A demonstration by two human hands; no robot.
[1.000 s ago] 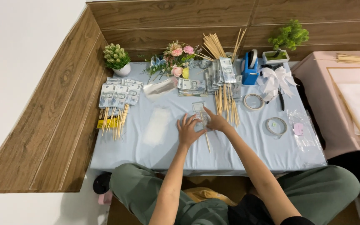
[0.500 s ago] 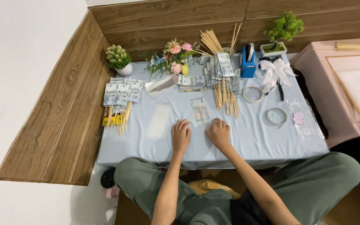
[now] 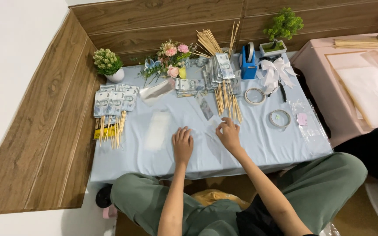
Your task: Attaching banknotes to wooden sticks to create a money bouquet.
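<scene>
Both hands rest low in the middle of the frame on a tabletop [image 3: 259, 153] draped in pale blue cloth: the left hand [image 3: 183, 144] lies flat with fingers spread and holds nothing, while the right hand [image 3: 229, 133] is loosely curled, fingertips near the lower ends of a fan of thin wooden sticks [image 3: 227, 98]; whether it pinches one cannot be told. Just up from the hands lies a single banknote [image 3: 205, 107], flat on the cloth. It looks light, thin and limp, likely to slide on the fabric and crease easily, so an edge or corner is the sensible place to lift it. The sticks look stiff, light and prone to roll, best taken mid-length. Stacked banknotes [image 3: 114, 99] sit at upper left, tape rolls [image 3: 280, 118] to the right.
</scene>
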